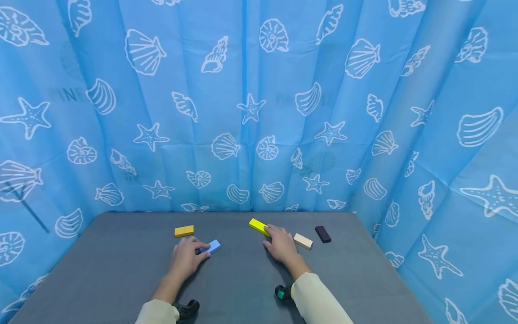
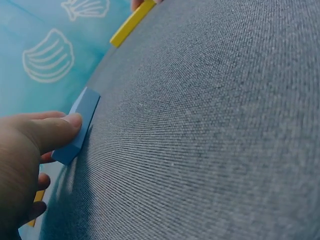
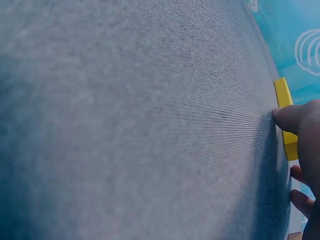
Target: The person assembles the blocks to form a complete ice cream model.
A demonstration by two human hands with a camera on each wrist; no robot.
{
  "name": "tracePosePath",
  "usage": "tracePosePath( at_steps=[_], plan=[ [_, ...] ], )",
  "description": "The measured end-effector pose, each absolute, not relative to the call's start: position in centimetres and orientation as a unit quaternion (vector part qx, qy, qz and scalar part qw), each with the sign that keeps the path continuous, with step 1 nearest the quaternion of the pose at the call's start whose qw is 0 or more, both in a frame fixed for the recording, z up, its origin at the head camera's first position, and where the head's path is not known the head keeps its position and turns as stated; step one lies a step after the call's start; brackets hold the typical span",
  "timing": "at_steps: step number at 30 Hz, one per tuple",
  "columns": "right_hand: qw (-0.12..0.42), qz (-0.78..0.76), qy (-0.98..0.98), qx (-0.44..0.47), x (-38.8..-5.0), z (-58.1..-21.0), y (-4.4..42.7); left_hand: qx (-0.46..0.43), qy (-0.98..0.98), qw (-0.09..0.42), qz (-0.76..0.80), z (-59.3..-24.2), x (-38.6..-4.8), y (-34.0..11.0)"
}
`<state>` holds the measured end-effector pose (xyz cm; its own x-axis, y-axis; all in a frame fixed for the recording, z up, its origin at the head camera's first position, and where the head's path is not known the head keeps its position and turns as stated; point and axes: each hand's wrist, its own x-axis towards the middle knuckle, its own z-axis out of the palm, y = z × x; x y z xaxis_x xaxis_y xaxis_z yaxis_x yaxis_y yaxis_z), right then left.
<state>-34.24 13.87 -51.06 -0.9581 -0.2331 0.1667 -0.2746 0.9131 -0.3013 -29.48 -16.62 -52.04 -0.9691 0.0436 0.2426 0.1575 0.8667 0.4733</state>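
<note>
A blue block (image 1: 213, 245) is in my left hand (image 1: 186, 258), pinched between thumb and fingers. In the left wrist view, the thumb presses on the near face of this blue block (image 2: 85, 112). My right hand (image 1: 281, 245) is over the right end of a bright yellow block (image 1: 257, 226), its fingertips touching it. In the head view the right thumb lies apart from that block, toward me. The right wrist view has the thumb in front of the yellow block (image 3: 284, 95), hiding its middle.
An orange-yellow block (image 1: 184, 231) lies beyond the left hand. Right of the right hand are a cream block (image 1: 303, 241) and a dark block (image 1: 323, 234). A grey cloth covers the table (image 1: 238, 288). Behind it hangs a blue shell-print curtain (image 1: 251, 171).
</note>
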Motion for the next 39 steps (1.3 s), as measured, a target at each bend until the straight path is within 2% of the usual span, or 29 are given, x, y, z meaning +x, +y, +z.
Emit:
tracePosePath(
  at_steps=[21, 31, 39],
  plan=[
    [0.082, 0.166, -0.971, 0.153, -30.5, -50.8, 14.4, -0.025, -0.959, 0.145, -0.242, -52.5, -30.3, -16.0],
    [0.094, 0.159, -0.968, 0.172, -28.5, -50.6, 14.3, -0.033, -0.966, 0.135, -0.217, -52.0, -30.3, -16.2],
    [0.069, 0.171, -0.968, 0.169, -27.7, -50.3, 14.3, -0.051, -0.971, 0.108, -0.207, -51.4, -30.3, -16.1]
  ],
)
